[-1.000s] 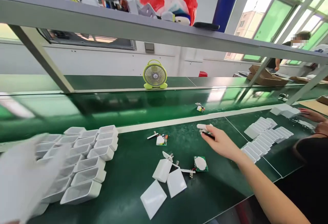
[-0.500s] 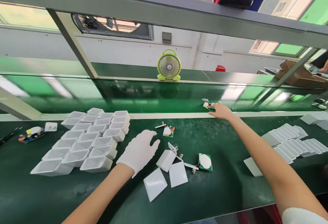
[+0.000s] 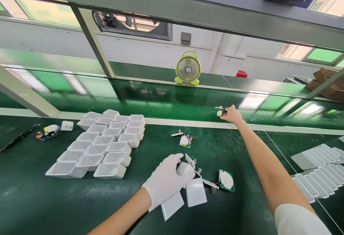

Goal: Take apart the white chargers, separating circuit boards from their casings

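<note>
My left hand (image 3: 168,179), in a white glove, has its fingers curled round a small white plastic case (image 3: 187,172) on the green bench. Two more white cases (image 3: 196,192) lie just below it, one partly hidden by the glove. Beside them are white strips with metal prongs (image 3: 210,183), joined by wires to a green circuit board with a round white top (image 3: 226,180). Reaching far forward, my bare right hand (image 3: 232,115) pinches a small circuit board assembly (image 3: 221,112) over the shiny green strip. Its fingertips hide part of the assembly.
Rows of open white cases (image 3: 94,149) stand to the left. Another circuit board (image 3: 185,141) lies mid-bench. Flat white covers (image 3: 317,177) are lined up at the right. Beyond the strip stands a green fan (image 3: 188,69), and a shelf beam (image 3: 172,2) crosses overhead.
My left hand has moved right from beside the cases and closed on one. My right hand has closed round the circuit board assembly it was touching. The view has shifted to the right.
</note>
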A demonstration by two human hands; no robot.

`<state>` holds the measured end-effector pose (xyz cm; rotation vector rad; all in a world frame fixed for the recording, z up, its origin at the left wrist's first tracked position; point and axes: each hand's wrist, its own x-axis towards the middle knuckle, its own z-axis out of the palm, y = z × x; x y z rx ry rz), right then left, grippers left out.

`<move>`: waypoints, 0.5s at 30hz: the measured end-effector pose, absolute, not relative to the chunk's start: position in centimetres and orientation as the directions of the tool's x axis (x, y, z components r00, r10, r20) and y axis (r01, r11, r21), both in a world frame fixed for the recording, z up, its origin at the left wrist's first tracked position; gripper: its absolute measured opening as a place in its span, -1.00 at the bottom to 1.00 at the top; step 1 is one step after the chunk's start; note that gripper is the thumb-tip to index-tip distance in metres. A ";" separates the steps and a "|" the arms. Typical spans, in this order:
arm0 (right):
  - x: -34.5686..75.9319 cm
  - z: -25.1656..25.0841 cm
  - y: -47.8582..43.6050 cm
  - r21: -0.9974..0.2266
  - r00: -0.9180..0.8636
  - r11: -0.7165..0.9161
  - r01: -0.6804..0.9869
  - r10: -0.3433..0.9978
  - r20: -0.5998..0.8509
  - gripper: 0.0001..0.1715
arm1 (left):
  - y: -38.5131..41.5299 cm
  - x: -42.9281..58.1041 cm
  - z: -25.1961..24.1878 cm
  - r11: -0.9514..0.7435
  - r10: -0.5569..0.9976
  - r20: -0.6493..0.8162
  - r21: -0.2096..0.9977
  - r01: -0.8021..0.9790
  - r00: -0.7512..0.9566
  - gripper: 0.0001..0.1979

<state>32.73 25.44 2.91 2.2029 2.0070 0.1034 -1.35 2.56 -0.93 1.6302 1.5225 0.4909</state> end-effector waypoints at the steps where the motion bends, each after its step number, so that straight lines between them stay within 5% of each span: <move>1: 32.3 3.1 24.8 0.192 0.069 -0.062 0.979 0.997 -0.031 -0.56 | 2.4 -1.5 -0.9 0.103 0.946 -0.274 0.764 0.636 0.175 -0.42; 9: 30.3 2.8 17.2 0.313 -0.285 0.295 0.903 0.955 -0.079 -0.52 | 2.0 -1.5 -0.6 0.071 0.927 -0.307 0.705 0.706 0.213 -0.66; 15: 30.4 4.8 14.5 0.232 -0.312 0.356 0.905 0.928 -0.205 -0.37 | 3.3 -2.9 0.3 0.056 0.957 -0.240 0.709 0.703 0.165 -0.40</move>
